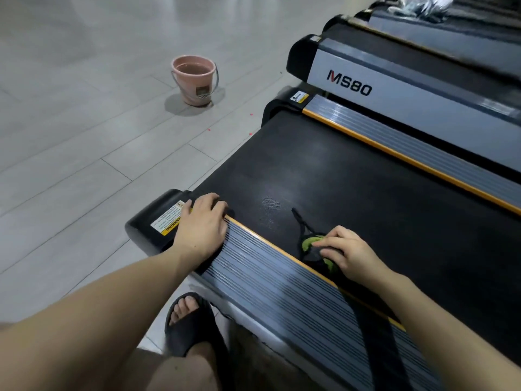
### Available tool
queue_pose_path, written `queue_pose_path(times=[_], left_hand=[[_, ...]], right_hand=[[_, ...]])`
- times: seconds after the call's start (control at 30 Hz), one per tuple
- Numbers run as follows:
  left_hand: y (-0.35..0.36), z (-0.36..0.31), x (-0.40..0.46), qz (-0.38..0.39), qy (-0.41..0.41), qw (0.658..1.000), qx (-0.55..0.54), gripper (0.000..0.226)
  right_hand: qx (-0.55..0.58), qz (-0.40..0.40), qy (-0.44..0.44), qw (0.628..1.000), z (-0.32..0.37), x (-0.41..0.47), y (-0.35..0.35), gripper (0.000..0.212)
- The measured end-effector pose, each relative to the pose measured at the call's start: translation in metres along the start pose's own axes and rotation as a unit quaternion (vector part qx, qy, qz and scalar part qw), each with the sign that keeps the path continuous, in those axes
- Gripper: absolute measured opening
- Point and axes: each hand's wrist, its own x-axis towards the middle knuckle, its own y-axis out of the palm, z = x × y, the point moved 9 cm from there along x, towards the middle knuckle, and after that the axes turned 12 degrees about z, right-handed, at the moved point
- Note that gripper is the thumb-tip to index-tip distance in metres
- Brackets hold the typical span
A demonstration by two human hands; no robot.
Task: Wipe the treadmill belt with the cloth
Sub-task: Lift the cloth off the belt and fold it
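Note:
The black treadmill belt (352,176) runs from the lower right toward the upper left, framed by grey ribbed side rails with orange edging. A dark cloth with green patches (308,245) lies bunched on the belt close to the near rail. My right hand (348,253) presses down on the cloth with its fingers curled over it. My left hand (203,221) rests flat on the rear end of the near side rail (262,266), fingers reaching onto the belt's corner beside a warning label.
A pink bucket (194,80) holding water stands on the grey tiled floor to the upper left. A second treadmill marked MS80 (349,83) sits parallel beyond the far rail, with more behind it. My sandalled foot (187,320) is on the floor beside the near rail.

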Motion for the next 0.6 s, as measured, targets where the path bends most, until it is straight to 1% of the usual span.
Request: queue_pose_path(times=[0.1,0.17,0.27,0.33,0.4,0.5,0.6], left_hand=[[-0.005,-0.022,-0.015,-0.012,0.035,0.999,-0.003,0.032],[-0.003,-0.041,-0.031,0.0,0.055,0.998,-0.024,0.033],[0.003,-0.068,-0.056,0.042,0.066,0.995,-0.061,0.035],[0.009,-0.082,-0.074,0.078,0.06,0.992,-0.082,0.034],[0.013,-0.093,-0.092,0.113,0.053,0.984,-0.127,0.031],[0.012,-0.109,-0.115,0.155,0.045,0.964,-0.211,0.025],[0.001,-0.121,-0.134,0.163,0.036,0.936,-0.31,0.018]], right_hand=[[0.01,0.007,0.044,0.999,-0.005,-0.012,-0.004,0.02],[0.028,-0.011,0.071,0.997,-0.002,-0.021,-0.008,0.019],[0.068,-0.086,0.088,0.99,0.015,-0.042,-0.02,0.02],[0.118,-0.144,0.09,0.978,0.032,-0.062,-0.03,0.021],[0.171,-0.181,0.087,0.964,0.051,-0.082,-0.038,0.022],[0.233,-0.204,0.078,0.948,0.083,-0.111,-0.042,0.022],[0.303,-0.226,0.072,0.923,0.104,-0.142,-0.042,0.024]])
